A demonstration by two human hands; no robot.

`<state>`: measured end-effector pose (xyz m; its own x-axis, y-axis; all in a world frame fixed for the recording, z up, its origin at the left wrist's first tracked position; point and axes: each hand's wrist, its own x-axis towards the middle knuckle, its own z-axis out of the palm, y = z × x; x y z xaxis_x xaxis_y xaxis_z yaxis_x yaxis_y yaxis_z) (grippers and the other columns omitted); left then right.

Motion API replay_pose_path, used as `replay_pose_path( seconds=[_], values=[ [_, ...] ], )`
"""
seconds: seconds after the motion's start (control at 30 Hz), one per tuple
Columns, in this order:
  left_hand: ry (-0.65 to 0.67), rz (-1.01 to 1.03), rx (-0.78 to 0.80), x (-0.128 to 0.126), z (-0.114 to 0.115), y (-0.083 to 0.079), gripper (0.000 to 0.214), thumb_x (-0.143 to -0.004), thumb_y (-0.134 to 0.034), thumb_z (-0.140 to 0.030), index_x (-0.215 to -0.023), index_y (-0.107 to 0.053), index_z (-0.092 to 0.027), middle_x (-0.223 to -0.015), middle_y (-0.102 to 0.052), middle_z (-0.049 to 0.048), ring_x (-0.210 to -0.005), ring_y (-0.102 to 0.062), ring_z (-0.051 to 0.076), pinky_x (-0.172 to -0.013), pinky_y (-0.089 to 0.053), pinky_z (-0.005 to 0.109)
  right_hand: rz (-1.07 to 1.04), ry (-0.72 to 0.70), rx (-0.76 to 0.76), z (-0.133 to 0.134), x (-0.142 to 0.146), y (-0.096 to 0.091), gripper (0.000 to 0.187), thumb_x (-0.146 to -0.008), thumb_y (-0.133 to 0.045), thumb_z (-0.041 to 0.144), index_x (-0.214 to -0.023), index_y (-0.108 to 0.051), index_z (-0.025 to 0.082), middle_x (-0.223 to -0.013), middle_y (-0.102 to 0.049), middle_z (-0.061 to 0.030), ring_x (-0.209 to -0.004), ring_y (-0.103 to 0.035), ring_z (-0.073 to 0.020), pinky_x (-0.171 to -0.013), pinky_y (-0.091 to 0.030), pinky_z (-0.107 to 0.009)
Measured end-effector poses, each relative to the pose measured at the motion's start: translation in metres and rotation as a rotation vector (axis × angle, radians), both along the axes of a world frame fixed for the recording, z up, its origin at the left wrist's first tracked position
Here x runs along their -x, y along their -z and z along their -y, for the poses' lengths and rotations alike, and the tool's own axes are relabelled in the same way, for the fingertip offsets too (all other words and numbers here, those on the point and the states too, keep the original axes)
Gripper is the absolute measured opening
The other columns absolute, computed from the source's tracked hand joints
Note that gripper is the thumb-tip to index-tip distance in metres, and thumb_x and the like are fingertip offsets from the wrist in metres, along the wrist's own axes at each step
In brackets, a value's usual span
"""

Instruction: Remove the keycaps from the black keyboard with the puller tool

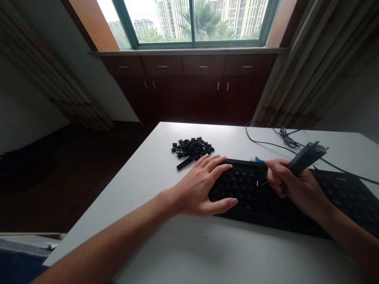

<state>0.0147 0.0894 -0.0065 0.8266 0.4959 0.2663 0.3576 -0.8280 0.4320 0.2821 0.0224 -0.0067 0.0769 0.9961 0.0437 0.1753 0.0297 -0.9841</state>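
A black keyboard lies on the white table, many of its keycaps off on the left part. My left hand rests over its left end with fingers spread, steadying nothing else. My right hand is closed around a dark grey keycap puller, its thin wire end down at the keys. A heap of loose black keycaps sits beyond my left hand, with a long spacebar at its near side. Partly hidden behind the keyboard is a small brush with a blue handle.
Across the back right of the white table runs a black cable, with a bundled coil. Beyond the table stand dark red cabinets under a window. Curtains hang on both sides.
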Motion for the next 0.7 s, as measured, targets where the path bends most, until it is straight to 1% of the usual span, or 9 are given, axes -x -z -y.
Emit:
replay_pose_path(
  seconds=[0.1,0.2,0.27,0.4,0.47,0.53,0.6,0.7],
  values=[
    [-0.011,0.008,-0.013,-0.001,0.000,0.000,0.088,-0.076,-0.072,-0.067,-0.146,-0.044,-0.021,-0.158,-0.040,0.0148,-0.147,-0.034,0.038,-0.126,-0.017,0.061,-0.001,-0.067,-0.002,-0.003,-0.005,0.000,0.051,-0.097,-0.059,0.048,-0.056,-0.047,0.021,-0.050,-0.046,0.0033,-0.042,-0.040,-0.0099,-0.042,-0.032,-0.026],
    [-0.007,0.009,-0.010,-0.002,0.000,0.001,0.095,-0.071,-0.075,-0.070,-0.146,-0.044,-0.021,-0.158,-0.038,0.0151,-0.148,-0.032,0.039,-0.125,-0.019,0.061,0.042,-0.195,0.033,-0.011,-0.007,-0.006,0.054,-0.098,-0.056,0.050,-0.054,-0.045,0.021,-0.048,-0.044,0.0040,-0.041,-0.038,-0.0090,-0.042,-0.029,-0.027],
    [-0.015,-0.003,-0.007,-0.003,0.000,0.001,0.096,-0.071,-0.075,-0.071,-0.147,-0.043,-0.021,-0.158,-0.038,0.0152,-0.148,-0.031,0.039,-0.125,-0.021,0.061,0.104,-0.277,0.061,-0.021,-0.006,-0.013,0.056,-0.098,-0.055,0.053,-0.054,-0.045,0.020,-0.047,-0.043,0.0044,-0.040,-0.038,-0.0085,-0.043,-0.028,-0.027],
    [-0.034,-0.028,-0.019,-0.004,0.001,0.000,0.091,-0.076,-0.071,-0.070,-0.147,-0.042,-0.021,-0.159,-0.038,0.0149,-0.148,-0.033,0.038,-0.125,-0.021,0.060,0.233,-0.371,0.051,-0.041,-0.004,-0.027,0.057,-0.096,-0.056,0.058,-0.054,-0.045,0.020,-0.045,-0.041,0.0052,-0.040,-0.034,-0.0077,-0.042,-0.025,-0.026],
    [-0.033,-0.044,-0.033,-0.004,0.002,-0.001,0.089,-0.078,-0.069,-0.069,-0.148,-0.041,-0.021,-0.159,-0.037,0.0143,-0.148,-0.033,0.036,-0.125,-0.021,0.059,0.304,-0.378,0.009,-0.050,-0.004,-0.030,0.057,-0.094,-0.058,0.059,-0.054,-0.046,0.020,-0.046,-0.041,0.0050,-0.042,-0.034,-0.0079,-0.043,-0.025,-0.026],
    [-0.035,-0.061,-0.047,-0.004,0.002,0.000,0.088,-0.080,-0.068,-0.069,-0.148,-0.040,-0.021,-0.159,-0.038,0.0135,-0.149,-0.032,0.035,-0.126,-0.021,0.058,0.328,-0.342,-0.013,-0.055,-0.005,-0.029,0.059,-0.094,-0.057,0.060,-0.052,-0.045,0.020,-0.046,-0.040,0.0048,-0.043,-0.034,-0.0081,-0.043,-0.026,-0.026],
    [-0.035,-0.073,-0.059,-0.004,0.002,0.001,0.087,-0.081,-0.067,-0.068,-0.149,-0.040,-0.021,-0.159,-0.039,0.0126,-0.149,-0.032,0.034,-0.126,-0.021,0.056,0.297,-0.306,-0.030,-0.058,-0.005,-0.024,0.061,-0.094,-0.056,0.060,-0.051,-0.043,0.020,-0.045,-0.040,0.0047,-0.043,-0.033,-0.0081,-0.044,-0.026,-0.026],
    [-0.033,-0.085,-0.075,-0.004,0.002,0.002,0.085,-0.082,-0.067,-0.066,-0.149,-0.040,-0.022,-0.159,-0.039,0.0119,-0.149,-0.031,0.034,-0.126,-0.022,0.057,0.186,-0.293,-0.067,-0.057,-0.004,-0.015,0.060,-0.095,-0.056,0.058,-0.051,-0.043,0.020,-0.044,-0.039,0.0048,-0.043,-0.033,-0.0081,-0.044,-0.026,-0.027]
  ],
)
